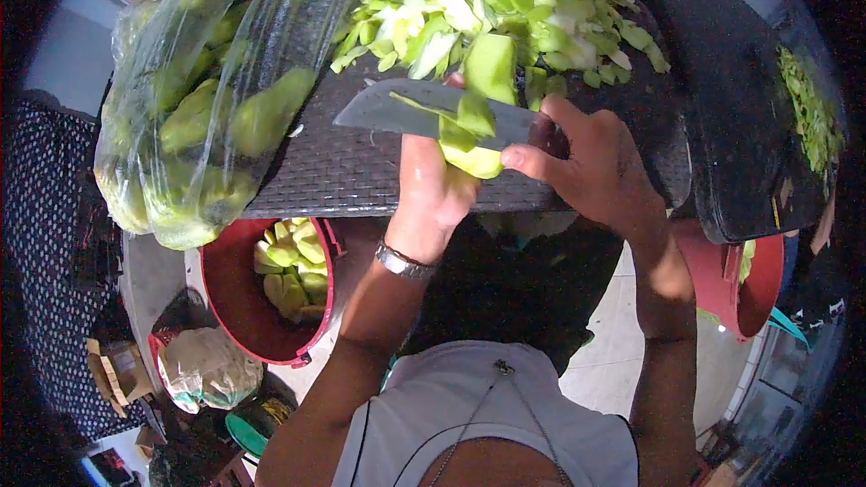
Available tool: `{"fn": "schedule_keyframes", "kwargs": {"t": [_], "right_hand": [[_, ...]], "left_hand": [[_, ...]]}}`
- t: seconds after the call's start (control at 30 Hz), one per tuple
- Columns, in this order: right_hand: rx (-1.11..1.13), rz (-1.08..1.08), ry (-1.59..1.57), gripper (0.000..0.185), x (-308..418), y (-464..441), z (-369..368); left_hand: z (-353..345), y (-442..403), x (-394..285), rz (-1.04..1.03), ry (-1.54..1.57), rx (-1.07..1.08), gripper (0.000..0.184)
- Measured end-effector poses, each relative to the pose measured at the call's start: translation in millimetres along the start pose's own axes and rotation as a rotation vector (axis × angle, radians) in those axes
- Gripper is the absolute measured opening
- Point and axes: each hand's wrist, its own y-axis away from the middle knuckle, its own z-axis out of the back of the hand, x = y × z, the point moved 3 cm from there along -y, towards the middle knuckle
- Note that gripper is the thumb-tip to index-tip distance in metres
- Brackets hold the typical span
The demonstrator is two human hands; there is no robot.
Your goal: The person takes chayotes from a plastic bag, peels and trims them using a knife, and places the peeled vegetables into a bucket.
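My left hand (431, 179), with a metal watch (406, 261) on its wrist, is closed around a pale green fruit (490, 69), whose kind I cannot make out for sure. The fruit's lower end shows below the blade. In my right hand (595, 158) is a wide-bladed knife (383, 108), its tip pointing left and its blade lying across the fruit. Strips of green peel (475, 115) cling to the blade. Part of my left hand's fingers is hidden behind knife and fruit. Just beyond, a heap of pale green peelings (532, 0) covers the table.
A clear plastic bag of whole green fruits (194, 126) rests on the dark woven table (334, 162) at left. Below stands a red bucket (230, 307) with peeled pieces (293, 261). Another red bucket (762, 289) is at right, near a dark table (740, 126) bearing more peelings (807, 108).
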Motion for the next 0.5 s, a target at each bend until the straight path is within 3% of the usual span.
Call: {"fn": "schedule_keyframes", "kwargs": {"t": [0.1, 0.23, 0.3, 0.43, 0.5], "right_hand": [[-0.128, -0.098, 0.096, 0.048, -20.1, -9.6, 4.6], [-0.39, -0.241, 0.106, 0.056, -76.5, -18.6, 14.7], [-0.325, -0.218, 0.088, 0.051, -68.1, -11.4, 11.7], [-0.152, -0.366, -0.123, 0.055, -26.8, 4.6, 0.1], [-0.1, -0.256, -0.096, 0.055, -10.0, 19.2, -8.3]], "left_hand": [[0.4, 11.2, 0.1, 0.124, -0.14, 0.155, 0.048], [-19.6, 16.8, -6.7, 0.181, -0.036, 0.089, 0.056], [-19.1, 18.0, -8.5, 0.187, 0.027, 0.086, 0.057], [-22.5, 11.9, -3.5, 0.101, -0.015, -0.018, 0.052], [-26.0, 13.8, -1.1, 0.051, -0.051, -0.06, 0.048]]}}
